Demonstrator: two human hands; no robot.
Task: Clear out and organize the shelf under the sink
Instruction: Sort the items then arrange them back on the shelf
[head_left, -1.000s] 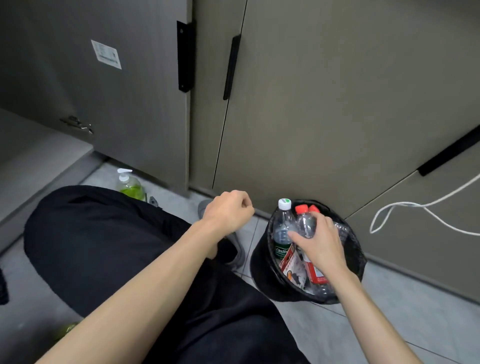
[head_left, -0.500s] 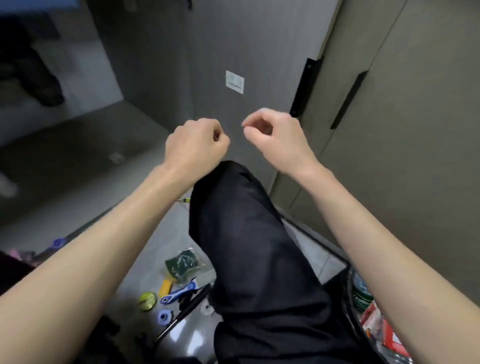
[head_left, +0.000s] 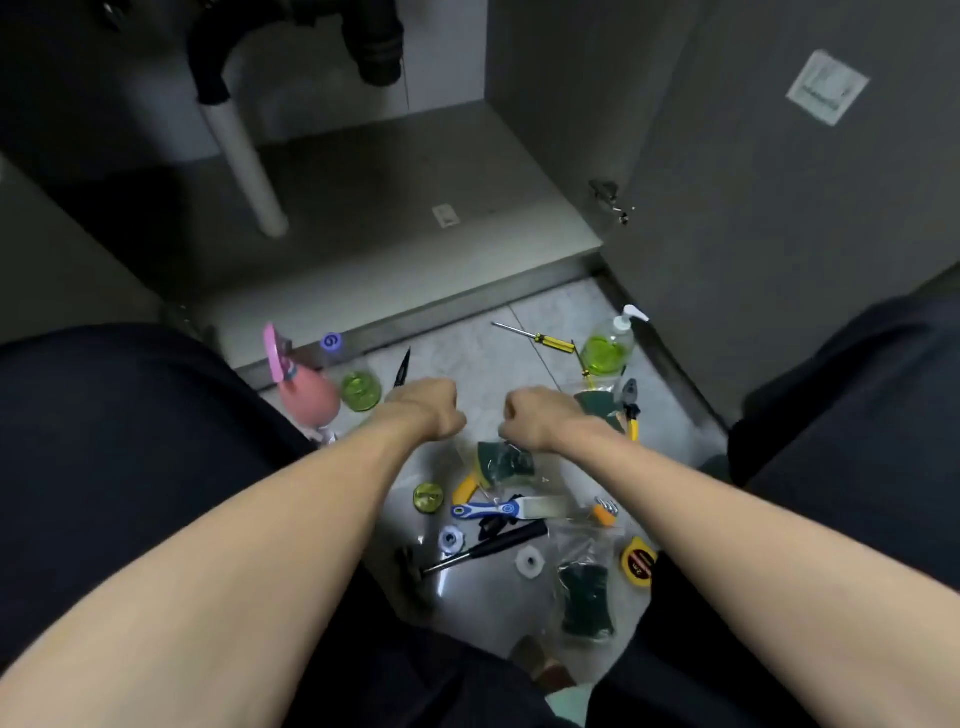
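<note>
The under-sink shelf (head_left: 395, 208) lies bare except for a small white tag, with a white drain pipe (head_left: 249, 166) coming down at its left. My left hand (head_left: 428, 410) and my right hand (head_left: 535, 418) hover side by side over the tiled floor in front of it, both loosely curled and holding nothing. Scattered below them are a packaged green sponge (head_left: 506, 460), a blue-handled scraper (head_left: 506, 506), a black hammer (head_left: 478, 551) and a yellow tape measure (head_left: 638, 561). A green soap pump bottle (head_left: 608, 345) stands at the right, by a yellow screwdriver (head_left: 540, 338).
A pink spray bottle (head_left: 306, 395) and a green jar (head_left: 360, 391) sit at the left by my knee. Yellow pliers (head_left: 631, 410), another bagged sponge (head_left: 587, 597), white plastic nuts (head_left: 530, 562) and a black blade (head_left: 402, 369) also lie about. The open cabinet door (head_left: 779, 182) stands at the right.
My view has swung left from the bin of bottles to the open cabinet. My right hand has left the bottles, and both hands now hang low over the floor items.
</note>
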